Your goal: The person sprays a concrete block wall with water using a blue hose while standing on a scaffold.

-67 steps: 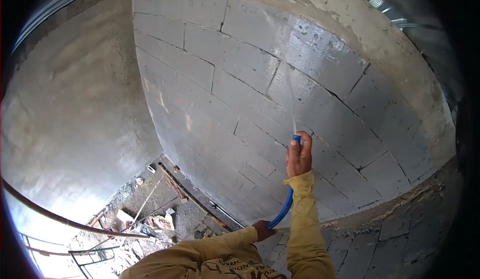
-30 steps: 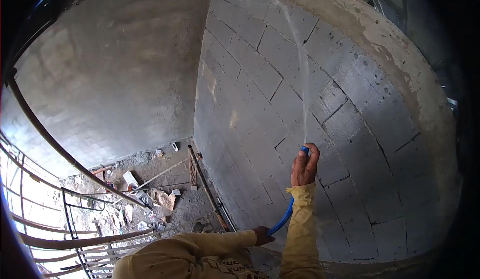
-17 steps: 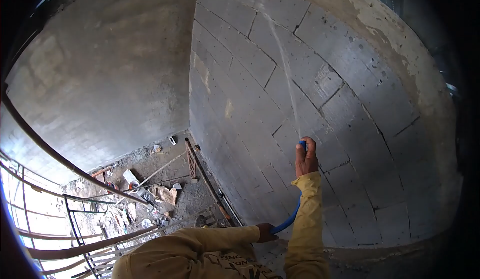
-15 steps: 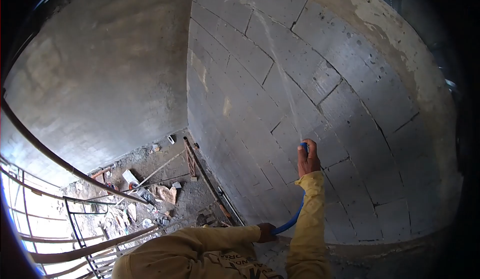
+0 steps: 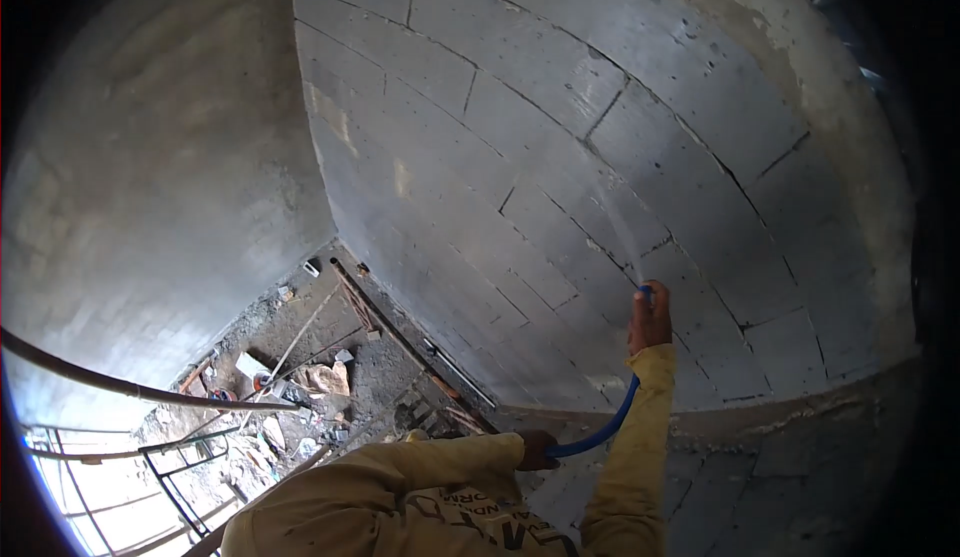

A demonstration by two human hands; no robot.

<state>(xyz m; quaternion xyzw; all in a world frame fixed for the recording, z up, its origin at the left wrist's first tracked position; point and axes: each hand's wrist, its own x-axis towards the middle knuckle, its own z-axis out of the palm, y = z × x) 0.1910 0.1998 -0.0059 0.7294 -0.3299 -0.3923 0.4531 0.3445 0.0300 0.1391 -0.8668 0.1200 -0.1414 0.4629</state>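
My right hand [image 5: 651, 319] is closed round the end of a blue hose [image 5: 603, 437], fingers near its mouth. A thin water jet [image 5: 622, 222] leaves the hose end and meets the grey block wall [image 5: 480, 187] above it. Lower down, my left hand [image 5: 537, 450] grips the same hose, which bends between the two hands and passes partly behind my right sleeve. Dark joints run between the wall's blocks, and pale wet sheen shows on parts of the surface.
A plastered wall [image 5: 170, 157] meets the block wall at a corner on the left. Rubble and scraps [image 5: 320, 379] litter the floor, with a long pole [image 5: 400, 329] beside the wall. Scaffold bars [image 5: 170, 472] stand lower left, and a brown pole [image 5: 150, 391] crosses the left side.
The view has shifted, so the wall and corner sit further left. My right hand has moved right and the jet now strikes lower on the wall, closer to the hand. Both hands keep the hose.
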